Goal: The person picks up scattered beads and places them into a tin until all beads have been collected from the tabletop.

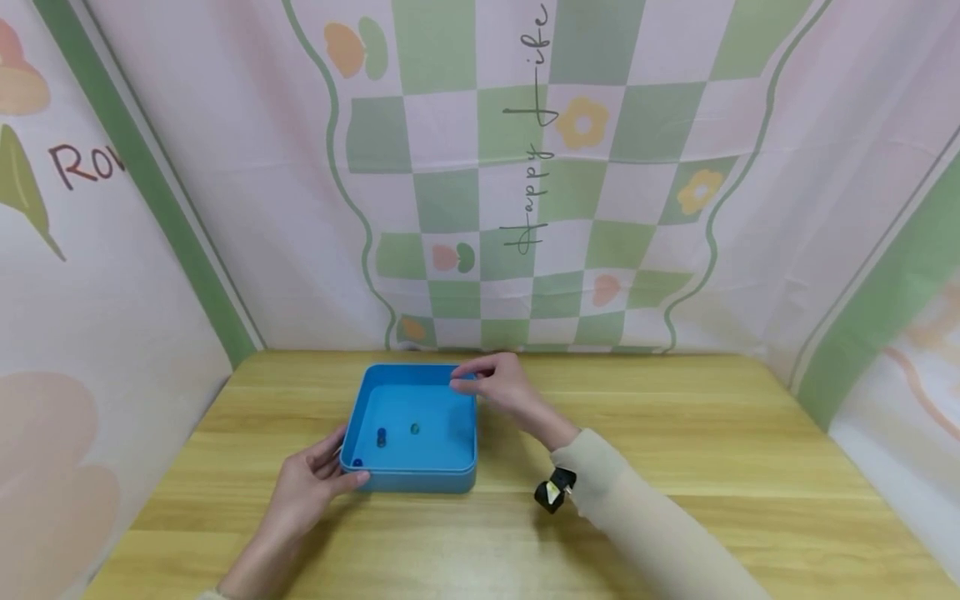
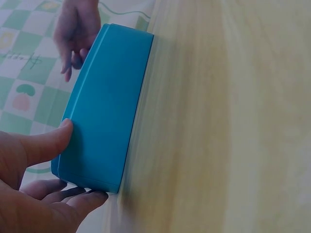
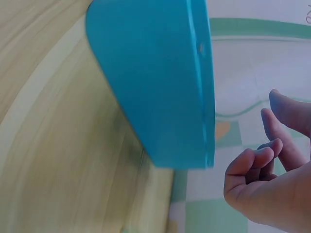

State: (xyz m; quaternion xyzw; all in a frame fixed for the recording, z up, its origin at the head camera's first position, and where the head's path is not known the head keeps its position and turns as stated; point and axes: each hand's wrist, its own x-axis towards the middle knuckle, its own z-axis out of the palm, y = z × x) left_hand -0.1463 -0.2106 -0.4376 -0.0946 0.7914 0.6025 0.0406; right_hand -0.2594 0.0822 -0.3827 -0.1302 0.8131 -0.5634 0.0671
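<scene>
A square blue tray (image 1: 442, 457) with upright walls sits on the table. Several small round beads lie on its floor: a greenish one (image 1: 415, 428) near the middle, dark ones (image 1: 382, 435) left of it, and a dark blue one (image 1: 357, 462) in the near left corner. My left hand (image 1: 303, 487) grips that corner, thumb on the front wall and fingers along the left side. Over the far right rim hovers my right hand (image 1: 498, 385). Its thumb and index finger are extended and apart in the right wrist view, the other fingers curled, with nothing visible between them.
The wood-grain table (image 1: 675, 433) reaches back to a hanging printed cloth (image 1: 442, 200), with cloth walls at both sides. A small black device (image 1: 555, 490) is worn at the right sleeve's cuff.
</scene>
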